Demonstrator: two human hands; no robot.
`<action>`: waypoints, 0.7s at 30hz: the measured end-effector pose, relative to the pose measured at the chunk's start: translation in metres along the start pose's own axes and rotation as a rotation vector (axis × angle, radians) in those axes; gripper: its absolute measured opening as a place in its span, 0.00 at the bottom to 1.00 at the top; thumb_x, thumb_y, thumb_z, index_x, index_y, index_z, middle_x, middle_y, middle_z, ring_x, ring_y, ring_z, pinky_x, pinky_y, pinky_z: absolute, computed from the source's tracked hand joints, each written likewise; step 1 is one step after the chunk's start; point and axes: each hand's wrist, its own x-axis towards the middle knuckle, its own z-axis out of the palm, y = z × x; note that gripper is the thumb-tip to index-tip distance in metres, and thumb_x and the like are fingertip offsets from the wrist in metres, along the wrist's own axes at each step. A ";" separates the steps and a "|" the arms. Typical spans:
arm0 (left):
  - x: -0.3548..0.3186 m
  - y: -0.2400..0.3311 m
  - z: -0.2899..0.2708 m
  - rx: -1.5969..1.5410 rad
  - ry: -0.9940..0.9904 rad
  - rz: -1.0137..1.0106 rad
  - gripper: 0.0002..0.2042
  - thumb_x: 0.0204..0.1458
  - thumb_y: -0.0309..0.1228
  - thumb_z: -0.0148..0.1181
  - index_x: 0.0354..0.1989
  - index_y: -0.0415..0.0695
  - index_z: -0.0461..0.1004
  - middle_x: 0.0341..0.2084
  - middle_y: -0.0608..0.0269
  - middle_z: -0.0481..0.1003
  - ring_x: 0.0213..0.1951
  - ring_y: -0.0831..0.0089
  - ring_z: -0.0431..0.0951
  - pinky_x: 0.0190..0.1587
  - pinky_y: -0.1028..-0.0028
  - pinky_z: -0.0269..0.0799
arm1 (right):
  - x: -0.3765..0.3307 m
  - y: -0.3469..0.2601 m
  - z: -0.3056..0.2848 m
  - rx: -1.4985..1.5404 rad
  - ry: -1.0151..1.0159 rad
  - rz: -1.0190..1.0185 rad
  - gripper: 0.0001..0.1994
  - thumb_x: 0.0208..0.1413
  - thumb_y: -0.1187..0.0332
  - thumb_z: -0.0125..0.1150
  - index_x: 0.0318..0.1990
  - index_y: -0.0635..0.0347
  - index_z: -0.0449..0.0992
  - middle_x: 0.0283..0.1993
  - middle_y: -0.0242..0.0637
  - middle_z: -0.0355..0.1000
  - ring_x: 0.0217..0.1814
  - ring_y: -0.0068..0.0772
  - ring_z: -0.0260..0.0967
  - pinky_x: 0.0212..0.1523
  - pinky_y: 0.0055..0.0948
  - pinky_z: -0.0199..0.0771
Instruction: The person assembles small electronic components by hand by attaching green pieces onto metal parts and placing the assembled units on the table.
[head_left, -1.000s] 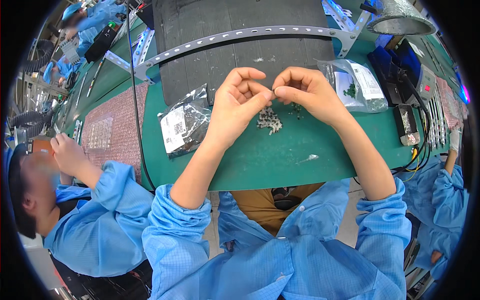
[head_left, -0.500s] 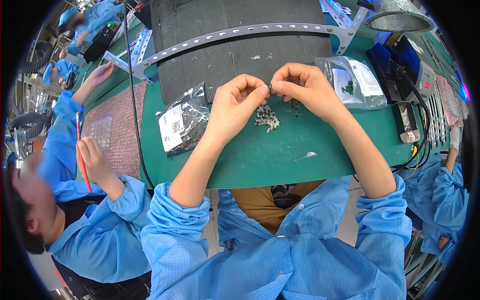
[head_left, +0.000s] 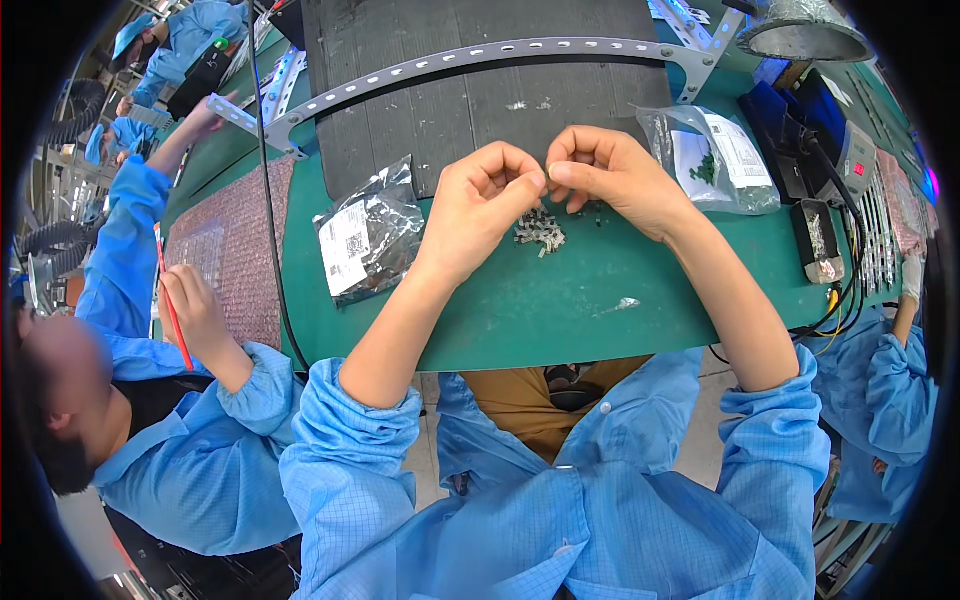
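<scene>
Small pale parts [head_left: 540,233] — loose heap apparently left to do, none visibly finished — left hand [head_left: 480,205] and right hand [head_left: 618,182] have fingertips drawn close, can't tell if pinching anything.

White labels [head_left: 346,250] on two plastic bags [head_left: 398,228], print unreadable.

Left of the small heap of pale, plastic-looking pieces [head_left: 541,232] lies a crinkled, glossy dark plastic bag [head_left: 398,230] with a white paper label [head_left: 345,247]. Right of the heap is a shiny clear plastic bag [head_left: 745,198]; beyond the heap, a scuffed matt black panel [head_left: 450,110].
</scene>
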 end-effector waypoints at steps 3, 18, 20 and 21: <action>-0.001 -0.001 0.000 -0.005 -0.007 -0.004 0.05 0.51 0.27 0.53 0.32 0.37 0.71 0.27 0.65 0.72 0.32 0.80 0.71 0.37 0.79 0.67 | 0.000 0.003 -0.001 0.012 -0.017 0.001 0.10 0.53 0.61 0.57 0.32 0.58 0.70 0.29 0.29 0.70 0.33 0.17 0.67 0.33 0.17 0.68; 0.003 0.006 -0.001 0.385 0.130 0.097 0.08 0.48 0.30 0.60 0.31 0.37 0.75 0.22 0.67 0.73 0.25 0.84 0.69 0.27 0.82 0.65 | -0.003 -0.004 -0.022 -0.452 0.062 -0.100 0.07 0.47 0.69 0.59 0.29 0.65 0.74 0.26 0.30 0.71 0.28 0.16 0.65 0.30 0.18 0.65; 0.002 0.010 -0.011 0.514 0.206 0.147 0.07 0.45 0.29 0.61 0.29 0.37 0.76 0.22 0.65 0.73 0.24 0.82 0.70 0.27 0.82 0.65 | -0.008 -0.014 -0.025 -0.662 0.033 -0.031 0.06 0.46 0.70 0.59 0.28 0.65 0.74 0.24 0.31 0.70 0.26 0.17 0.64 0.29 0.18 0.64; 0.002 0.011 -0.018 0.538 0.208 0.151 0.07 0.45 0.28 0.61 0.29 0.37 0.76 0.21 0.65 0.72 0.24 0.83 0.69 0.27 0.82 0.64 | -0.011 -0.018 -0.027 -0.869 0.003 0.038 0.06 0.45 0.71 0.60 0.27 0.65 0.75 0.23 0.32 0.70 0.25 0.19 0.64 0.28 0.19 0.64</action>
